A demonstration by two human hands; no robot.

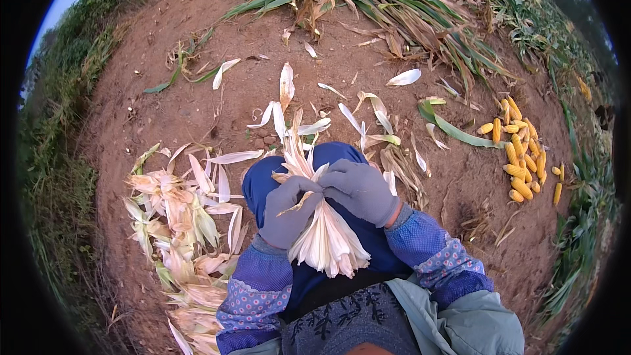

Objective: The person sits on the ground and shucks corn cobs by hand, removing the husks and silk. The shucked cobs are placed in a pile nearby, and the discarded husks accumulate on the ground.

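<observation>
Over my knees a bunch of pale corn husks (333, 244) is pinched at its middle, fanning out below my hands and away beyond them. My left hand (291, 212), in a grey glove, grips the bunch from the left, with a thin dry strip of husk (295, 203) lying across its fingers. From the right, my gloved right hand (362, 190) closes on the same spot, its fingertips meeting those of the left. What lies under the fingers is hidden.
Loose corn husks (180, 217) are heaped on my left. Husked yellow corn cobs (525, 153) lie piled on the bare soil (162, 113) to the right. Green cornstalks (394, 2) lie ahead. Dense plants (59, 148) border the left side.
</observation>
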